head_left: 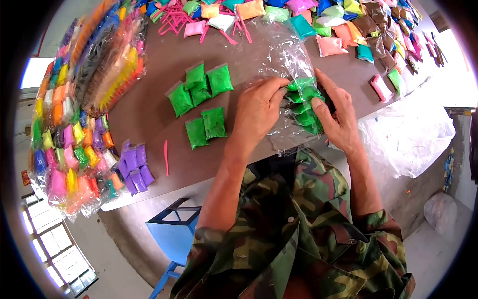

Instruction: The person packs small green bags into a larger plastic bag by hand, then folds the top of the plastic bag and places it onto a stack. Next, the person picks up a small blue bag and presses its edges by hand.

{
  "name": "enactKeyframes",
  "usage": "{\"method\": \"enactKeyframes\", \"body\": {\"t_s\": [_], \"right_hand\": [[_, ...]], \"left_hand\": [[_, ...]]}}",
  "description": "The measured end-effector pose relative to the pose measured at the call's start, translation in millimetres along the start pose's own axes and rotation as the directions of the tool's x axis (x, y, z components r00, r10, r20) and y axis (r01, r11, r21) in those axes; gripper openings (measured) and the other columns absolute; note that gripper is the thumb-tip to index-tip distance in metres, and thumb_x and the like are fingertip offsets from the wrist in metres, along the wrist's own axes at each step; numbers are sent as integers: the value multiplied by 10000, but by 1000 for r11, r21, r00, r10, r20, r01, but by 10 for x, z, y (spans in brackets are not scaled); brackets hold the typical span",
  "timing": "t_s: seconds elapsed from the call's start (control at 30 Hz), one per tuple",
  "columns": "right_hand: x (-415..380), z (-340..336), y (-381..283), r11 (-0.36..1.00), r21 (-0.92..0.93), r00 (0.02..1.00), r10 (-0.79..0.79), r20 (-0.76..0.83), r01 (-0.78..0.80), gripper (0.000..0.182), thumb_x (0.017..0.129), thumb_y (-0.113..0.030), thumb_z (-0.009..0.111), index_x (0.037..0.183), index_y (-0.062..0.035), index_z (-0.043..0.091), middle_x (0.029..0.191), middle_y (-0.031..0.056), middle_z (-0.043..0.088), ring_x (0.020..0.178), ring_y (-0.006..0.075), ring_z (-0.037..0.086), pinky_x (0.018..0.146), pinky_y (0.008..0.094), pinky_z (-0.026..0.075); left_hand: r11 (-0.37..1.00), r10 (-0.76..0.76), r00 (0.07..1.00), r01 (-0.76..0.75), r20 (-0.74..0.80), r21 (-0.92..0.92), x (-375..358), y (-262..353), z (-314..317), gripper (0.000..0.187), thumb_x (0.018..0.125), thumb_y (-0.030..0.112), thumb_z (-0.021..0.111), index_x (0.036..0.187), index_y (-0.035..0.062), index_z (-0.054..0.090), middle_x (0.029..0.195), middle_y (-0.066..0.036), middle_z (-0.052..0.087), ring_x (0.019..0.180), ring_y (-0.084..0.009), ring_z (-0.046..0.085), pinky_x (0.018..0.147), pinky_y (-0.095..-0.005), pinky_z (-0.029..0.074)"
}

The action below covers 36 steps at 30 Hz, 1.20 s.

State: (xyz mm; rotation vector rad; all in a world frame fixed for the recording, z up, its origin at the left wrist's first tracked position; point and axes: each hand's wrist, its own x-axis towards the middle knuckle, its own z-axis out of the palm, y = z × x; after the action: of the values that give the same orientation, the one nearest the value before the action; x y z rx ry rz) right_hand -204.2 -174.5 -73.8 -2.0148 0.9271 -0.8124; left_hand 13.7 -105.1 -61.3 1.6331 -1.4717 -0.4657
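Note:
My left hand [260,107] is at the left side of a clear plastic bag [286,55], its fingers bent together at the bag's film. Several green packets [304,107] lie stacked in the bag between my hands. My right hand [338,112] grips these packets from the right, the thumb on top of them. Left of my left hand, more green packets [213,122] lie on the brown table [164,114] in two groups. A pink plastic tool [166,157] lies nearer the table's front edge.
Long bags of colourful packets [74,134] cover the left side, with purple packets [134,167] beside them. Mixed packets [343,35] and pink sticks [174,17] lie at the back. A white plastic bag [408,134] hangs at the right edge. A blue stool [172,234] stands below.

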Motion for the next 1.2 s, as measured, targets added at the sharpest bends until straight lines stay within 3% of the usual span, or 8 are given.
{"method": "enactKeyframes", "body": {"t_s": [0.2,0.37,0.53,0.67,0.83,0.9,1.03,1.2], "right_hand": [[-40,18,-43,996,-82,998,-42,-51,38,606,1017,-216,720,1580,-48,574,1396,149,711,1182,292,653,1152,433,393],[29,16,-61,998,-26,998,-58,-23,57,576,994,-160,710,1542,-23,597,1379,203,715,1213,358,677,1124,444,447],[71,48,-30,987,36,985,-152,-76,155,539,977,-143,690,1476,44,612,1395,287,699,1262,427,698,1099,448,498],[70,51,-71,988,53,986,-142,-84,147,548,975,-148,676,1475,63,604,1369,274,711,1242,390,707,1097,434,495],[60,51,-85,990,100,994,-93,-61,99,559,967,-138,665,1481,69,597,1362,260,719,1251,346,706,1107,424,491],[66,59,-74,988,91,990,-114,-81,122,564,966,-138,664,1485,70,595,1369,253,721,1275,335,698,1126,417,482],[60,57,-63,990,97,993,-91,-81,98,565,965,-139,665,1486,67,597,1374,250,721,1293,342,691,1142,413,473],[57,58,-78,990,101,992,-91,-82,99,558,967,-141,665,1486,55,604,1372,261,719,1263,359,703,1113,419,491]], "left_hand": [[996,22,999,-18,48,-87,26,-17,112,241,972,-10,694,1200,45,749,1076,-180,775,969,-373,751,851,-426,578],[990,128,989,-132,-69,-55,-55,-30,36,234,970,7,721,1203,14,743,1151,-178,772,913,-336,765,808,-392,588],[987,-111,967,134,-229,89,-458,86,-524,245,971,87,788,1209,34,766,1126,-137,786,829,-209,745,734,-357,585],[889,-233,917,336,-324,311,-870,-202,-1196,250,968,123,782,1196,29,750,1137,-169,763,891,-326,762,759,-404,597],[864,-166,917,312,-363,395,-1177,-592,-1422,288,929,136,816,1181,14,747,1101,-162,758,847,-282,749,739,-393,589],[881,-308,885,404,-348,248,-1204,-575,-1440,305,940,144,822,1197,-10,763,1108,-128,779,813,-198,752,740,-339,600],[864,-422,844,485,-330,135,-1266,-527,-1464,316,937,141,824,1208,-9,761,1087,-115,759,837,-190,745,752,-335,602],[858,-302,913,385,-274,340,-1448,-350,-1463,296,931,132,830,1160,-34,744,1052,-111,722,872,-162,719,753,-328,595]]}}
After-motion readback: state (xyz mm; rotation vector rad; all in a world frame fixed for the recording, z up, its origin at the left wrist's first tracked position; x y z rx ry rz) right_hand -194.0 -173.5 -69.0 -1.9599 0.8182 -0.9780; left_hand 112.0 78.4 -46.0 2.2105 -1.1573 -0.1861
